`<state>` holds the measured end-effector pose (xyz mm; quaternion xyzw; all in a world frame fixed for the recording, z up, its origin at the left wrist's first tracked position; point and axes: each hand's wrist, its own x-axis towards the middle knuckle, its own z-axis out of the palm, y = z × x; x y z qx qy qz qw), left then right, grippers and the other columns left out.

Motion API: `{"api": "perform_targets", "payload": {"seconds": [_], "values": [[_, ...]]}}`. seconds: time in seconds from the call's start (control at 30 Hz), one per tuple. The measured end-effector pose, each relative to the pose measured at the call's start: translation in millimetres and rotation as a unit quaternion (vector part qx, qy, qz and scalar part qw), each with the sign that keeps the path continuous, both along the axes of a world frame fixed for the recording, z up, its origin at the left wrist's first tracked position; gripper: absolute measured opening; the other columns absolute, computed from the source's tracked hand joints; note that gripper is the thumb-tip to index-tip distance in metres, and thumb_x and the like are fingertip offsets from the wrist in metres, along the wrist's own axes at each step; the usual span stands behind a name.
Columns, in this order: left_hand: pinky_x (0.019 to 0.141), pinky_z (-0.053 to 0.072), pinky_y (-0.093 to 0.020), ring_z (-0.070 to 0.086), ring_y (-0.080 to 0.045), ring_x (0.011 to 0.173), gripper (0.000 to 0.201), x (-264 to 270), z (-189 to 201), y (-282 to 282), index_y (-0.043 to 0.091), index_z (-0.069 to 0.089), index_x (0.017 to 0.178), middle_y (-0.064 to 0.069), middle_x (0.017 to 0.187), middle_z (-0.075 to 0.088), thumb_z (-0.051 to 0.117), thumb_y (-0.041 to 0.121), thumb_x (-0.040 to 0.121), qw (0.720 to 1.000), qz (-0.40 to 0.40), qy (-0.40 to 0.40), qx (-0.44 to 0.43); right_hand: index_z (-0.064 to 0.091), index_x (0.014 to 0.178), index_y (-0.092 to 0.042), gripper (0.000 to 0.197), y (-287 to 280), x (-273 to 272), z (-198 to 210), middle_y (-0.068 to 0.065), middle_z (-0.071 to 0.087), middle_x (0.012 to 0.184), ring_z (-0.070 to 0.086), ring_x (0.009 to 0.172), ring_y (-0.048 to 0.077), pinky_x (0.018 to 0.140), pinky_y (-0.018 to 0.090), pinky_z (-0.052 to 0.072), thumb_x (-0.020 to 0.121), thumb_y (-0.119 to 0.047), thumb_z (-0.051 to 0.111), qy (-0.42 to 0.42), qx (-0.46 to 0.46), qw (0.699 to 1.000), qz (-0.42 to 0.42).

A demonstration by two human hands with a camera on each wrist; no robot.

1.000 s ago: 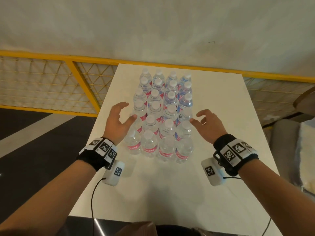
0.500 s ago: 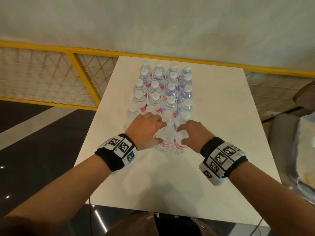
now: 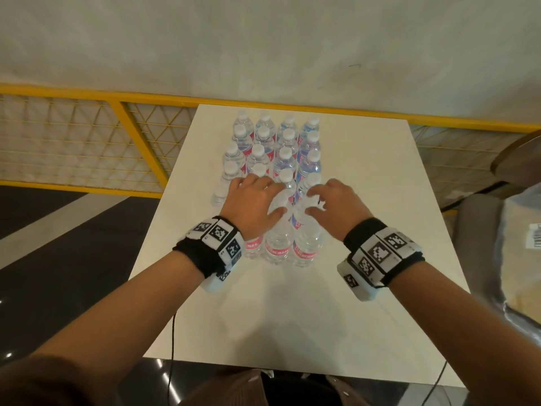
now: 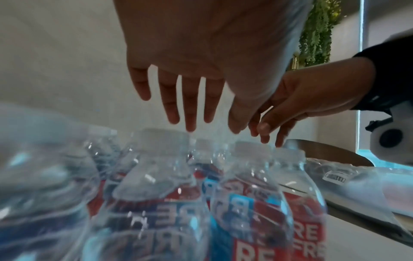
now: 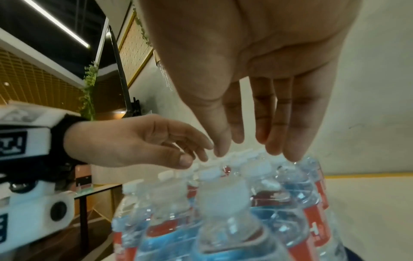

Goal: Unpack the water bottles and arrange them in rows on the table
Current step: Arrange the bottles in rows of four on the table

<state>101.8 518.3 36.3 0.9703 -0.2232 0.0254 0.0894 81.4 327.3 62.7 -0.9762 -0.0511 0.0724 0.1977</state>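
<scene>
bottles (image 3: 275,159) stand in tidy rows, frame centre, on table (image 3: 366,177). left hand (image 3: 253,205), right hand (image 3: 336,208) over near bottles, fingers loose, gripping nothing. task looks nearly done.

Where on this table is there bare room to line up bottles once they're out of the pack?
Bare top lies right of the bottle pack, out to the table right edge, and in the wide near strip between the pack and the near edge. Left of the pack only a narrow margin remains. The centre is crowded: left hand and right hand are over the caps.
</scene>
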Motion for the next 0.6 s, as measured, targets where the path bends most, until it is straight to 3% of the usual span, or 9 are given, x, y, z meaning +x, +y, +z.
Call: {"api": "perform_targets", "payload": {"seconds": [0.17,0.33,0.5,0.6], "values": [[0.111,0.021,-0.051,0.049,-0.025,0.121,0.043,23.2,4.4,-14.1,0.035,0.048,0.13,0.003,0.122,0.062,0.05,0.047,0.089,0.992,0.012,0.084,0.095,0.046,0.138,-0.023,0.048,-2.8,21.0,-1.4,0.01,0.052,0.132,0.05,0.122,0.025,0.102,0.032,0.04,0.092,-0.027,0.057,0.062,-0.064,0.996,0.019],[0.111,0.017,-0.049,0.051,-0.023,0.12,0.039,29.4,4.3,-18.3,0.032,0.052,0.127,0.002,0.118,0.065,0.053,0.043,0.089,0.99,0.015,0.104,0.095,0.051,0.134,-0.021,0.042,-3.3,23.9,-13.6,0.009,0.058,0.128,0.056,0.115,0.025,0.096,0.031,0.045,0.092,-0.019,0.055,0.068,-0.039,0.997,0.019],[0.106,0.027,-0.048,0.057,-0.023,0.112,0.052,36.2,7.3,-21.8,0.028,0.049,0.129,0.003,0.115,0.065,0.047,0.057,0.085,0.994,0.034,0.09,0.058,0.056,0.127,-0.019,0.039,-6.3,28.9,-9.8,0.008,0.062,0.119,0.059,0.107,0.024,0.089,0.03,0.046,0.091,-0.035,0.055,0.035,-0.015,0.999,0.004],[0.1,0.032,-0.045,0.055,-0.026,0.114,0.046,46.5,9.5,-27.9,0.026,0.047,0.132,-0.001,0.123,0.06,0.043,0.045,0.091,0.996,0.047,0.063,0.036,0.056,0.126,-0.017,0.036,-11.3,43.0,-3.6,0.011,0.06,0.12,0.059,0.108,0.026,0.091,0.033,0.047,0.093,-0.031,0.053,0.004,0.008,0.999,-0.032]]}}
